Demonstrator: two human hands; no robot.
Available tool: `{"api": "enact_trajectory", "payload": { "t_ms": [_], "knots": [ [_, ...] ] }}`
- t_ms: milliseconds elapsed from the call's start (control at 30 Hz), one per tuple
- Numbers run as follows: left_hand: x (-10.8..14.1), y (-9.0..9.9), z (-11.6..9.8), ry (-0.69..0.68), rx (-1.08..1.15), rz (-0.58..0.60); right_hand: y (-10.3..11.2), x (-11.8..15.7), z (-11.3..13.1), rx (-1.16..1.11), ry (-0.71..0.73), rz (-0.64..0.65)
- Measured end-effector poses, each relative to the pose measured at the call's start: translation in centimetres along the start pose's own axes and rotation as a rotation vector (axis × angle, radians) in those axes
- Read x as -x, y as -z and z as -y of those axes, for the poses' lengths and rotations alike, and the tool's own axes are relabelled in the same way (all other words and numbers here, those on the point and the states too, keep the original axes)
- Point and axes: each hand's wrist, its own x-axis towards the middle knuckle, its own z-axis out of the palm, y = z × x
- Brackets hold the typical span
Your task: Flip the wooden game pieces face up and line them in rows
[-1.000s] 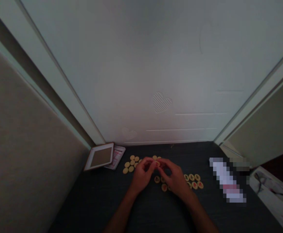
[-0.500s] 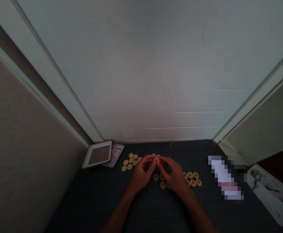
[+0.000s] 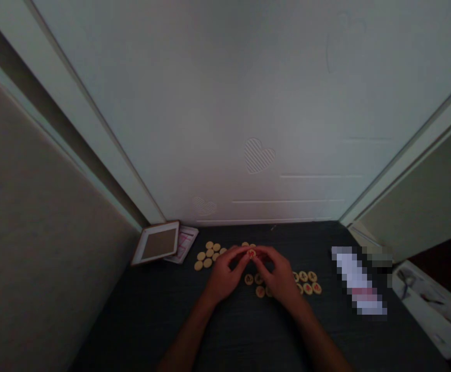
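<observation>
The left hand (image 3: pixel 225 274) and right hand (image 3: pixel 278 273) are pinching a red-marked disc (image 3: pixel 251 254), both arching inward over the counter (image 3: pixel 244 336).

It's dim in here, with only a soft sheen across the big white panel (image 3: pixel 194 113) filling the frame's middle. I can make out a striped heart (image 3: pixel 259 155) embossed low on it, a fainter heart (image 3: pixel 204 206) lower left, and thin raised lines (image 3: pixel 287 201). A dull greyish wall (image 3: pixel 35 232) takes the left side, a pale panel (image 3: pixel 415 206) slants at right, and the dark counter (image 3: pixel 229 336) spreads across the bottom.
</observation>
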Motion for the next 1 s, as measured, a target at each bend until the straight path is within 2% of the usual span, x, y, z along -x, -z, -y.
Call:
{"api": "enact_trajectory", "payload": {
  "t_ms": [200,467,800,1000],
  "knots": [
    [0.11,-0.16,-0.33,-0.043,-0.005,0.037,0.0,-0.12,-0.11,-0.126,-0.109,0.003],
    [0.71,-0.81,0.2,-0.06,-0.184,0.066,-0.03,-0.02,-0.52,-0.09,-0.228,-0.085],
    [0.51,-0.82,0.35,-0.078,-0.21,0.042,0.23,-0.27,0.22,-0.243,-0.205,-0.009],
    [0.57,-0.81,0.06,-0.091,-0.221,0.05,-0.17,-0.27,-0.37,-0.324,-0.276,-0.018]
  ]
}}
